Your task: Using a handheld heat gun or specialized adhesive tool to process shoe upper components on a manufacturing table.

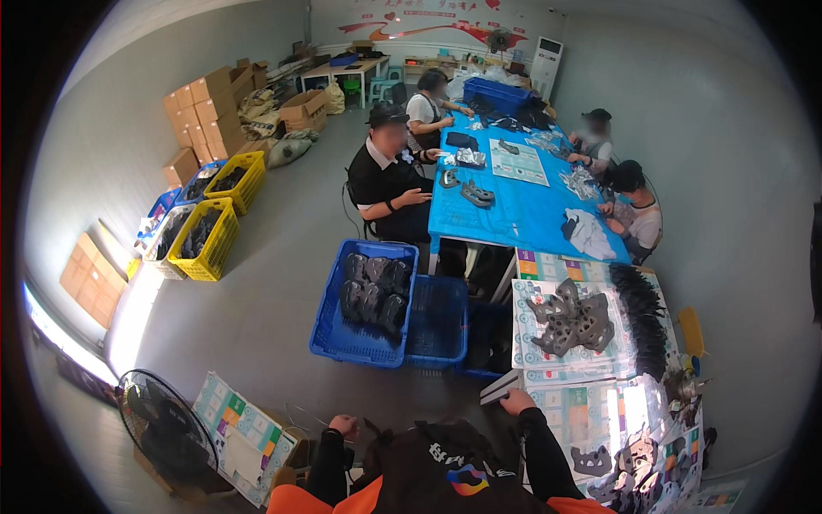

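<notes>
My left hand (344, 426) is low in the middle, in front of my dark top, its fingers curled. Whatever they hold, if anything, is too small to make out. My right hand (516, 401) is closed at the near left corner of the side table (548, 377); its palm side is hidden. Beyond it on that table lies a heap of grey moulded pieces with cut-outs (574, 324). A row of black pieces (638, 317) runs along the right side. More grey pieces (591, 461) lie nearer to me in bright light.
A blue crate (321, 334) holding dark moulded pieces stands ahead, beside another blue crate (437, 343). Several people sit around a blue-covered table (462, 227). A fan (167, 428) stands at the near left. Yellow crates (227, 257) and stacked cartons (205, 111) line the left wall.
</notes>
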A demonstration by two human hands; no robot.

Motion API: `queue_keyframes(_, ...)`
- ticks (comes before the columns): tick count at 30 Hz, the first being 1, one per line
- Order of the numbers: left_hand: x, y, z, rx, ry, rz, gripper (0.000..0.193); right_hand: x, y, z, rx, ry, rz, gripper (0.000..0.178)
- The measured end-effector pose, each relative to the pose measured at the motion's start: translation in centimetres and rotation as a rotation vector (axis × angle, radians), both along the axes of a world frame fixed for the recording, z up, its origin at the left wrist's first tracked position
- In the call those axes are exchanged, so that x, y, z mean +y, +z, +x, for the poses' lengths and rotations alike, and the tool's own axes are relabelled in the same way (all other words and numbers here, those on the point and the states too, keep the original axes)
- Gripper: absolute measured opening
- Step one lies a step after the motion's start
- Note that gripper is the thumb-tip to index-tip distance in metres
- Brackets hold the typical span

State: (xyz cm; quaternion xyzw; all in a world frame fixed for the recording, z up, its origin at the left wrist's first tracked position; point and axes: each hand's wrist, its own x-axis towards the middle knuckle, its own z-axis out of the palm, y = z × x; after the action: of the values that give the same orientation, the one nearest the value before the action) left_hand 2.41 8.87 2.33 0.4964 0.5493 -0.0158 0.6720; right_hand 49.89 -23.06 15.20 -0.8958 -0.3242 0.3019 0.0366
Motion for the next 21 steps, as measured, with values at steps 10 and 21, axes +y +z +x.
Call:
queue_keyframes(10,-2.0,0.6,-2.4,0.124,-0.083,0.005,0.031,-1.5,-0.9,-1.5,-0.026,-0.007,0.012,0.047)
queue_keyframes(21,-3.7,-0.9,-5.7,0.288,-0.091,-0.195,0.029,-8.1,-6.5,-4.3,0.129,0.078,-0.272,0.056)
